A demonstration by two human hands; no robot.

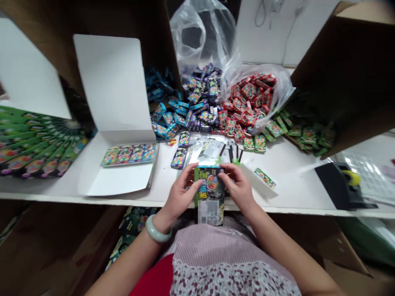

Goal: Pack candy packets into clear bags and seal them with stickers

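"Where's the printed card packet (211,193)?"

"At six o'clock on the bench (286,185), at its front edge, pinched between the left hand (182,193) and right hand (239,190), both grips pressed on its sides."

"Any readable label?"

"Its bold lettering (203,185) is too blurred to read. Red packets (247,105) heap at twelve o'clock."

One head-worn camera, looking forward and down from above the person's chest (222,250), facing the white worktop (286,176), close over the left hand (180,193) and right hand (237,189), wide bowed view reaching the forearms (129,263) and cardboard side panels (348,82)
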